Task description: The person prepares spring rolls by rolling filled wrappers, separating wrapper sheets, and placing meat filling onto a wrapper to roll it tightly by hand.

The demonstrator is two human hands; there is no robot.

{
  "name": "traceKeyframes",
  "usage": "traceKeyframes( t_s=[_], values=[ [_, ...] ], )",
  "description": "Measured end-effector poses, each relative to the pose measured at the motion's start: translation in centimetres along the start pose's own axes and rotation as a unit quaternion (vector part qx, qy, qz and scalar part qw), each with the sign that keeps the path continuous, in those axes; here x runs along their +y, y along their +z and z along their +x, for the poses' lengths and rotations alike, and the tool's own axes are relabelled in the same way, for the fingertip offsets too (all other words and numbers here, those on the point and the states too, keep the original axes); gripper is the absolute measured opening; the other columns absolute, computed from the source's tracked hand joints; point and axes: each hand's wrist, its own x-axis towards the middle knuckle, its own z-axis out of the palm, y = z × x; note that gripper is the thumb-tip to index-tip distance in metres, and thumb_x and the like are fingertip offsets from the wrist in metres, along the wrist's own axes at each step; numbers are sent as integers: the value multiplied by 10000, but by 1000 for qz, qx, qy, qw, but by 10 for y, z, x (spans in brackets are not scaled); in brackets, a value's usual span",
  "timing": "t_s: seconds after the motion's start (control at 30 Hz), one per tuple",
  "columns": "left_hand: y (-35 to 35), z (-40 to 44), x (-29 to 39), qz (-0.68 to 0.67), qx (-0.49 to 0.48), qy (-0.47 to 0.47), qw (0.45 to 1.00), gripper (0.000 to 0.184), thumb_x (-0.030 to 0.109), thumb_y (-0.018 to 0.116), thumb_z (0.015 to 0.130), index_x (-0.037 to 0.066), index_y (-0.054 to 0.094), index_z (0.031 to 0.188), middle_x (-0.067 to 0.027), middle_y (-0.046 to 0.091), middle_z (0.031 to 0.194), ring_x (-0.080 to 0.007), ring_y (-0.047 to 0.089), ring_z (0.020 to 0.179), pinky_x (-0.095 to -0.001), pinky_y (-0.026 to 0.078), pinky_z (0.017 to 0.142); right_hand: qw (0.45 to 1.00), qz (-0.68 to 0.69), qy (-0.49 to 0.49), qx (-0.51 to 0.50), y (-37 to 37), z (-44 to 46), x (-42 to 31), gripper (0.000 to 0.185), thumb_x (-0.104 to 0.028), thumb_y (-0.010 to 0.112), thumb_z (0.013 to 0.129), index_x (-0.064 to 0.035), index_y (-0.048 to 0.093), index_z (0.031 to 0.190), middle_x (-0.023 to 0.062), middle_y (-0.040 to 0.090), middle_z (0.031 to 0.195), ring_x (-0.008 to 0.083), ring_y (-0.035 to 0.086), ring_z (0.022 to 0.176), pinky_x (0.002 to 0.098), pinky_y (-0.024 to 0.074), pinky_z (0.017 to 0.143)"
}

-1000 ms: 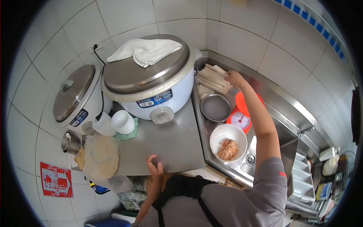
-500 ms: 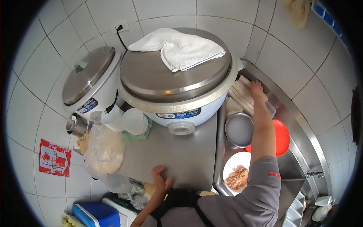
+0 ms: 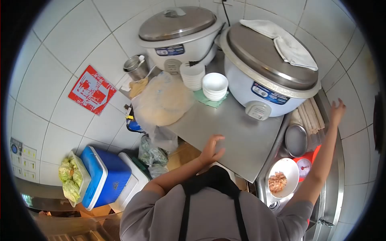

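My left hand (image 3: 212,149) is raised over the front edge of the steel counter (image 3: 241,140), fingers apart, with nothing in it. At the right, my right hand (image 3: 338,110) is lifted beside the wall, its fingers spread and holding nothing. Pale long rolls (image 3: 309,115) lie to its left behind the large rice cooker (image 3: 267,68). Nearer me are a round metal pan (image 3: 296,140), a red scale (image 3: 304,166) partly hidden by my forearm, and a white bowl (image 3: 292,173) with minced filling (image 3: 277,182).
A second rice cooker (image 3: 177,40), stacked white bowls (image 3: 215,85) and a plastic bag with something pale (image 3: 165,100) stand on the counter. At the lower left are a blue cooler (image 3: 106,176) and a tub of leafy vegetables (image 3: 69,178).
The view has swung left, bringing the cooler and vegetables further in. My right hand has left the pale rolls and opened. My left hand stays open near the counter's front edge.
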Motion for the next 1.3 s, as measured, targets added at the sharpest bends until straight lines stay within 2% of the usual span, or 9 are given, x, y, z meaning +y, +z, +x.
traceKeyframes(
  t_s=[0.23,0.4,0.5,0.6,0.63,0.87,1.07,1.2,1.3],
  values=[
    [-147,44,-33,250,57,-252,933,130,161,595,803,73,610,898,-114,619,829,-298,592,819,-391,485,721,978,206,-9,38,-172,-19,-78,289,-263,569,895,-110,602,1139,96,533,1086,198,537,949,313,444,808],
    [-209,59,-99,355,-51,-57,932,201,192,673,699,67,606,842,-107,573,871,-290,545,879,-382,477,770,927,373,-19,-28,-193,-83,-165,213,-206,563,900,-101,626,1075,30,560,1040,128,536,931,282,429,806],
    [-211,66,-100,359,-89,-71,926,237,190,698,648,70,602,828,-115,561,935,-291,523,926,-372,466,803,884,442,-39,-143,-186,-135,-239,166,-152,570,882,-96,622,1029,23,569,1013,119,538,919,256,424,788],
    [-211,70,-87,383,-117,-84,912,264,194,711,622,75,603,832,-124,553,941,-301,522,926,-378,461,811,779,510,-3,-365,-175,-185,-325,149,-153,570,881,-87,612,1008,14,578,990,131,563,887,266,457,748],
    [-213,69,-95,382,-123,-67,914,255,191,707,627,72,604,828,-118,559,929,-297,525,921,-375,461,810,764,498,-75,-403,-167,-202,-349,151,-153,579,876,-82,610,1006,32,584,981,151,576,889,281,466,758],
    [-232,73,-99,315,-153,-65,934,235,210,698,697,19,647,826,-132,634,809,-291,596,796,-355,478,757,555,574,-258,-544,-93,-303,-490,217,-203,604,854,-27,642,975,80,630,942,182,582,870,315,460,770],
    [-239,74,-93,182,-84,-188,961,242,215,637,793,-10,660,878,-162,654,876,-287,631,786,-343,490,724,620,511,-259,-535,-61,-331,-550,218,-104,613,794,-11,637,990,155,628,964,315,594,890,365,459,795],
    [-255,94,-73,229,64,-197,951,280,232,620,834,-25,646,942,-193,654,935,-259,644,839,-330,487,744,658,572,-163,-461,-45,-322,-573,371,-97,596,821,-18,531,1177,123,575,1114,246,585,864,329,456,820],
    [-283,103,-49,171,15,-185,968,262,226,588,872,-19,624,956,-129,656,857,-181,623,785,-291,471,715,677,560,-144,-455,-66,-288,-575,503,-116,637,787,14,468,1242,139,538,1161,264,580,917,336,446,859]
  ],
)
